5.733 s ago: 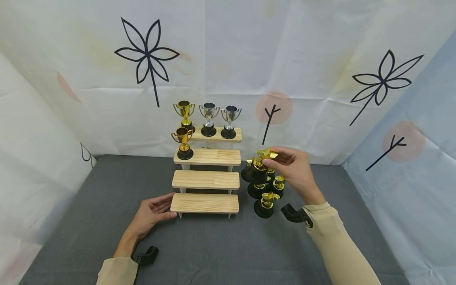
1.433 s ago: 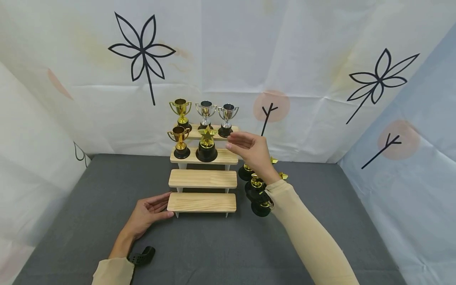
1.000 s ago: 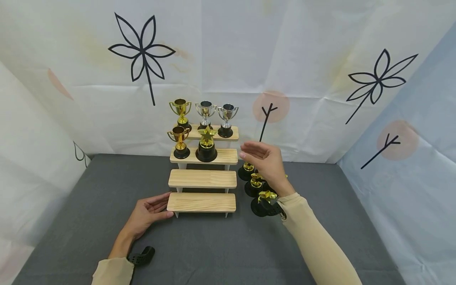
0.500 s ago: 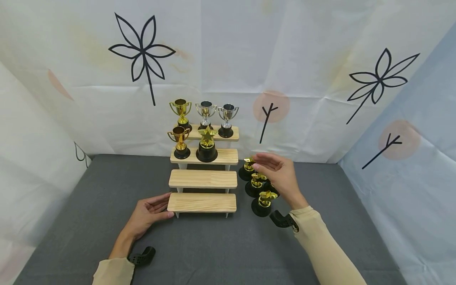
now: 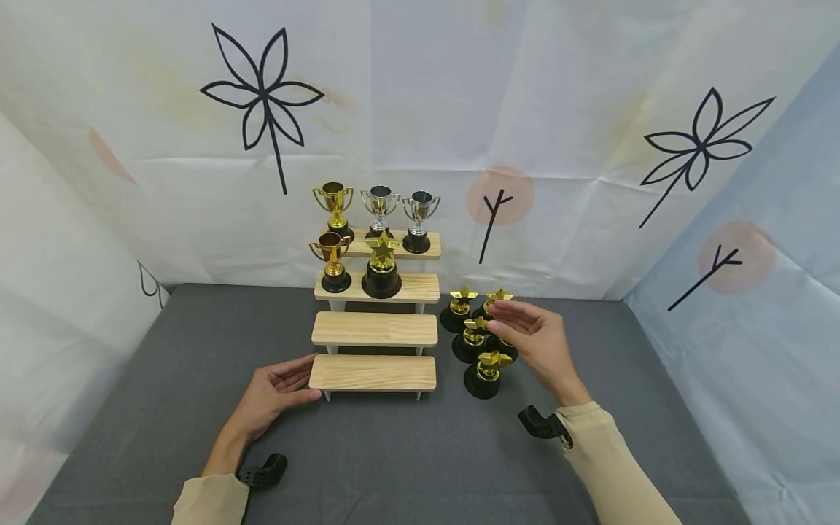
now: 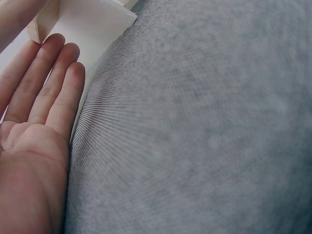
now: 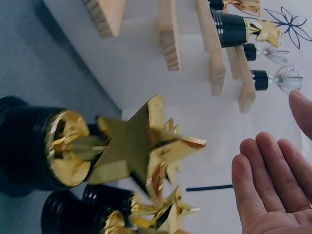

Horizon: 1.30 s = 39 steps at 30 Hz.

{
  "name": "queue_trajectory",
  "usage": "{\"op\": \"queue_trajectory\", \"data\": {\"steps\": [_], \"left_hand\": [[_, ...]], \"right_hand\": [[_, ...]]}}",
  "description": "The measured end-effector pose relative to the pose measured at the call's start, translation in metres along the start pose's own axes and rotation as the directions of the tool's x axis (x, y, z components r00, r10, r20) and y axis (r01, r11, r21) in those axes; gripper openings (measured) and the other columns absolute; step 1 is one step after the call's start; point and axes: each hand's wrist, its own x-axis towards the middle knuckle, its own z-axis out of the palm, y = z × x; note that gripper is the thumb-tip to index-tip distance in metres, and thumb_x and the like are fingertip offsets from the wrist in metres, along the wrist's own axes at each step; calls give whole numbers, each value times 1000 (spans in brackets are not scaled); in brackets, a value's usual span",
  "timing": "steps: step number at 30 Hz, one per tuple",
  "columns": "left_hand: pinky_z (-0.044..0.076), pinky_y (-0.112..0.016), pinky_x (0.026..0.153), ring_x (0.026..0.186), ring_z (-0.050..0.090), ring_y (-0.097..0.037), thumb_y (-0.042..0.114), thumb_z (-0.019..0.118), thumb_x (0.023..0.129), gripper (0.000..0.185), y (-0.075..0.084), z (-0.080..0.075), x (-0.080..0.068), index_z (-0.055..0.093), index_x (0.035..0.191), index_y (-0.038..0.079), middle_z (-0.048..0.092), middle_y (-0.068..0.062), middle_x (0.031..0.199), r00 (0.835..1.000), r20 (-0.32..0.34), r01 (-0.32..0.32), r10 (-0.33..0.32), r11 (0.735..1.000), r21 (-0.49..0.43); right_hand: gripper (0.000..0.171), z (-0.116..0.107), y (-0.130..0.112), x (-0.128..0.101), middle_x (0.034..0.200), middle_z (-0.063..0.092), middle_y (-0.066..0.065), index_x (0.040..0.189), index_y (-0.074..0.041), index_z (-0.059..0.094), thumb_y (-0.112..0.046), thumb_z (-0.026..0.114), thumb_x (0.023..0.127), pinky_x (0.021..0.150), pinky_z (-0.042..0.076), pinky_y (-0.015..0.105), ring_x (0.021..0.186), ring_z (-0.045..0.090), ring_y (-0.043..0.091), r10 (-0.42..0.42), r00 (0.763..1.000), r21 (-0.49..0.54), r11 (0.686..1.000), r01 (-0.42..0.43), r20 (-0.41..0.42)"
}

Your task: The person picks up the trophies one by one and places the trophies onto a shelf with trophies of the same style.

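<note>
A four-step wooden stand (image 5: 374,372) sits on the grey mat. Its top step carries a gold cup (image 5: 335,211) and two silver cups (image 5: 380,211). The second step carries a gold cup (image 5: 333,262) and a gold star trophy (image 5: 381,266); the two lower steps are bare. Several star trophies (image 5: 484,373) on black bases cluster right of the stand. My right hand (image 5: 531,339) hovers over that cluster, fingers relaxed and holding nothing; in the right wrist view its palm (image 7: 273,180) lies beside a star trophy (image 7: 131,146). My left hand (image 5: 275,390) rests flat against the lowest step's left end, by the stand's white leg (image 6: 83,29).
The grey mat (image 5: 394,452) stretches in front of the stand and to both sides. White and pale blue sheets with black flower drawings (image 5: 262,95) wall in the back and sides. Black camera mounts (image 5: 262,470) sit at both wrists.
The right hand carried a star trophy to the second step, let go, and has drawn back down and right over the cluster. The left hand has not moved.
</note>
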Motion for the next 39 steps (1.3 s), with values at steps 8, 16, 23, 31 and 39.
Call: {"op": "queue_trajectory", "data": {"steps": [8, 16, 23, 31, 39], "left_hand": [[51, -24, 104, 120, 61, -4, -6, 81, 82, 74, 0, -1, 0, 45, 145, -13, 44, -37, 146, 1000, 2, 1, -1, 1000, -11], [51, -24, 104, 119, 61, -3, -5, 82, 81, 74, 0, 0, -1, 45, 145, -13, 44, -36, 145, 1000, -5, 10, -10, 1000, -8], [51, -24, 104, 119, 61, -3, -4, 83, 81, 75, -2, 0, -1, 45, 145, -13, 45, -36, 145, 1000, -12, 12, -12, 1000, 1], [52, -25, 103, 119, 61, -4, -3, 84, 80, 76, -2, 0, -1, 46, 145, -13, 46, -36, 145, 1000, -15, 2, -2, 1000, 6], [52, -24, 103, 119, 61, -3, -3, 84, 80, 76, -1, 1, 0, 46, 144, -13, 47, -35, 145, 1000, -21, 8, -7, 1000, 14]], "right_hand": [[43, -10, 9, -11, 124, 66, 29, 128, 10, 63, 0, 78, 89, 96, 59, 29, 112, 69, 22, 52, 999, -59, 997, -53, -16], [45, -15, 19, -20, 122, 67, 28, 128, 14, 62, -1, 79, 88, 93, 60, 27, 109, 70, 21, 75, 997, -96, 992, -77, -18], [45, -17, 28, -25, 123, 64, 33, 129, 13, 62, 0, 78, 88, 90, 61, 26, 106, 70, 11, 94, 996, -95, 991, -94, 4], [47, -16, 37, -31, 123, 61, 37, 128, 15, 61, 0, 79, 87, 90, 62, 28, 108, 70, 22, 123, 992, -88, 989, -120, 27], [44, -15, 45, -35, 122, 64, 34, 127, 12, 64, -1, 79, 88, 91, 61, 26, 105, 70, 10, 147, 988, -102, 984, -143, 36]]}}
